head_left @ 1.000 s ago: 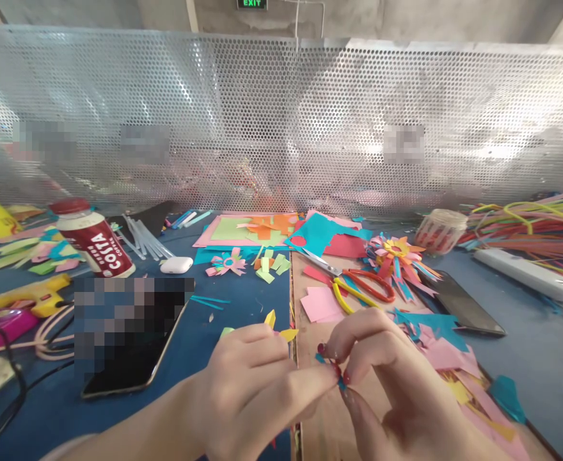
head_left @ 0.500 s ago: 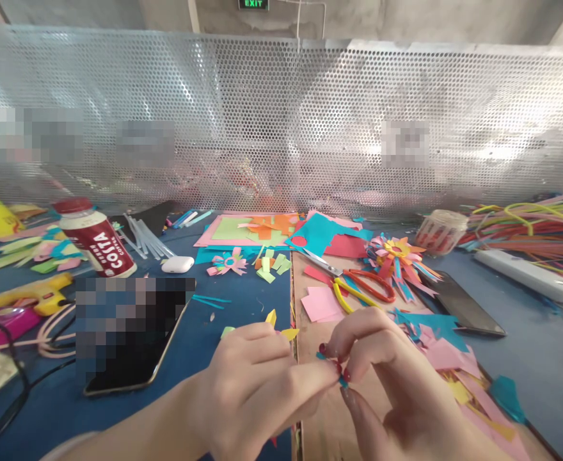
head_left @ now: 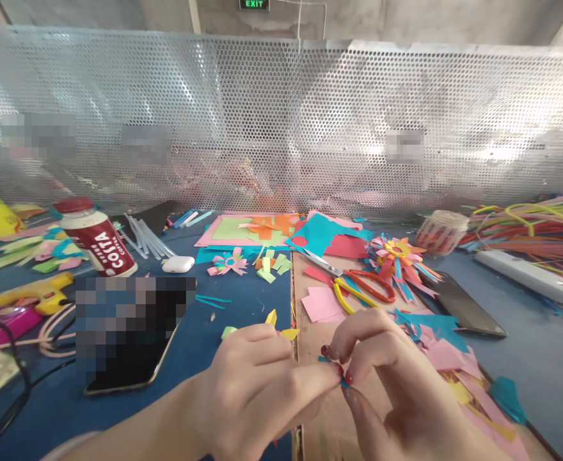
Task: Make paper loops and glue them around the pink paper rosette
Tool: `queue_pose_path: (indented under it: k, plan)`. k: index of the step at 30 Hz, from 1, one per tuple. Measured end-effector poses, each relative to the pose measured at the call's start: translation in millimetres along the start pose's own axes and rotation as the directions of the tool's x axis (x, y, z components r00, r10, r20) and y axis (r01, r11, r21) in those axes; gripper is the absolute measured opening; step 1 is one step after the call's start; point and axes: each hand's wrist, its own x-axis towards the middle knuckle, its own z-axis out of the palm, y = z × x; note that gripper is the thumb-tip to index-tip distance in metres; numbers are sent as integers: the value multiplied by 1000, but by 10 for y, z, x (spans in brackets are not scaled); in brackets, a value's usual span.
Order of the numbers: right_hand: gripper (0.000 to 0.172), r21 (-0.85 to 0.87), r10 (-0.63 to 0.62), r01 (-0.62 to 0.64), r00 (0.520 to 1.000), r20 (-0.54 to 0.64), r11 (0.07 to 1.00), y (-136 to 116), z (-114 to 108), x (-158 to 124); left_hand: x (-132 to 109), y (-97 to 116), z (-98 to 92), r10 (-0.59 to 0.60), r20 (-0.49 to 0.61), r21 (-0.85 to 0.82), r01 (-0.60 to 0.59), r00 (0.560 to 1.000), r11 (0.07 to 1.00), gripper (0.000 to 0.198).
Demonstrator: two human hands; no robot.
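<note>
My left hand (head_left: pixel 257 384) and my right hand (head_left: pixel 391 371) meet at the front centre, fingertips touching. Between them they pinch a small blue paper piece (head_left: pixel 324 360), mostly covered by the fingers. My left hand is closed, its index finger stretched towards the right fingertips. The thumb and fingers of my right hand are bent in a pinch. Yellow pointed paper tips (head_left: pixel 290 333) and a pale green bit (head_left: pixel 228 331) show just past my left knuckles; whether that hand holds them I cannot tell. Beyond my hands lie scissors (head_left: pixel 365 287) with red and yellow handles and pink paper squares (head_left: pixel 324 303).
A pink-and-blue paper flower (head_left: pixel 228 261), green scraps (head_left: pixel 268 266) and coloured sheets (head_left: pixel 329 232) lie further back. A layered paper flower (head_left: pixel 396 253) is at right. Left stand a phone (head_left: pixel 137 352), bottle (head_left: pixel 102 240) and glue gun (head_left: pixel 36 294). A perforated metal panel (head_left: pixel 262 96) closes the back.
Hardly anything differs: the fingertips have shifted very slightly around the blue paper piece, which shows a little less. Everything on the table stays in place.
</note>
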Motion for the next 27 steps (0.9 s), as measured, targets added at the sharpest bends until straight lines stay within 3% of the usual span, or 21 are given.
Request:
queue_pose_path:
  k: [13,27]
  plan:
    - [33,1,6,-6,1000,-9,1000,-13,-2,8,59,27,-42,-17,23,2,17,1000,1000,15]
    - [32,2,-30,30,999,-13,1000,-14,0,38,57,13,-33,7,-21,29,-6,1000,1000,15]
